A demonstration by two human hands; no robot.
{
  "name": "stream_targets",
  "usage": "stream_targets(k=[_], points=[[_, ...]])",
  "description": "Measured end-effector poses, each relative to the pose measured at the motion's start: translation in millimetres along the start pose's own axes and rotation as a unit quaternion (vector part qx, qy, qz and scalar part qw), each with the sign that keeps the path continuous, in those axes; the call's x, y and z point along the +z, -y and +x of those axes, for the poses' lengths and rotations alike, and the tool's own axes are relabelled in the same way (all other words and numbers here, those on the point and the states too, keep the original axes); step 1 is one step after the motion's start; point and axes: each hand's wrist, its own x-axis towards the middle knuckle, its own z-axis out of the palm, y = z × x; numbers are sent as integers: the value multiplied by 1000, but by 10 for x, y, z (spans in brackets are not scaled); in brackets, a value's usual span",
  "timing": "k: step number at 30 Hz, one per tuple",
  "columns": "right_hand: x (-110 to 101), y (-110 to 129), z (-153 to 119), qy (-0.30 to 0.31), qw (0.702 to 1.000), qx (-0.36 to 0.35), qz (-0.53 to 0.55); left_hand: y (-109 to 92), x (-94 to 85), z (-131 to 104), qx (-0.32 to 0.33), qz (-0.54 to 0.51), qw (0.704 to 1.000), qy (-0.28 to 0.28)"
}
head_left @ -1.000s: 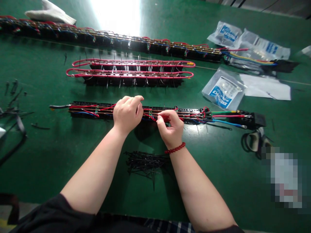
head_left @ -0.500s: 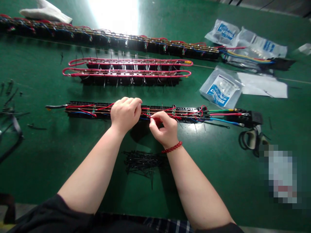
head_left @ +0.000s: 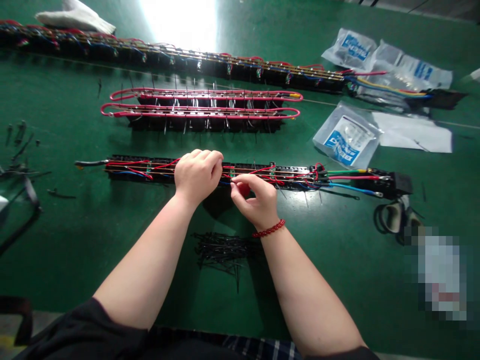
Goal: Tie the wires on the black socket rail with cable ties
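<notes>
A long black strip [head_left: 292, 172] with brass-coloured rails, red and blue wires and small green boards lies crosswise before me. My left hand [head_left: 198, 175] is closed over its middle, the fingers curled round the far side with their tips hidden. Just to the right, my right hand [head_left: 257, 197] pinches thumb and forefinger together at the strip's near edge. What sits in that pinch is too small to make out. Below the hands is a pile of thin black cable ties [head_left: 223, 247]. Thick green, red and blue leads [head_left: 352, 185] come off the strip's right end.
Two shorter black units with red wire loops [head_left: 206, 107] lie beyond, and a longer wired strip [head_left: 180, 57] behind them. Plastic bags [head_left: 347, 137], white paper [head_left: 416, 132] and scissors [head_left: 392, 217] are to the right. A white glove [head_left: 77, 17] rests far left.
The whole view has shifted slightly. My right fingertips have edged a little left along the strip, closer to my left hand, still pinched. My left hand keeps its place on the strip.
</notes>
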Motion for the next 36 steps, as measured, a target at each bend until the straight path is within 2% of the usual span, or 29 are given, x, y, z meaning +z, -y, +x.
stream_targets(k=[7, 14, 26, 36], points=[[25, -55, -1, 21, 999, -6, -25, 2, 6, 0, -7, 3, 1000, 7], [41, -93, 6, 29, 999, 10, -37, -82, -3, -21, 65, 9, 996, 60], [41, -108, -5, 32, 999, 41, -13, -58, -87, 11, 49, -81, 992, 88], [20, -93, 15, 11, 998, 62, 24, -45, -89, 24, 35, -143, 986, 78]])
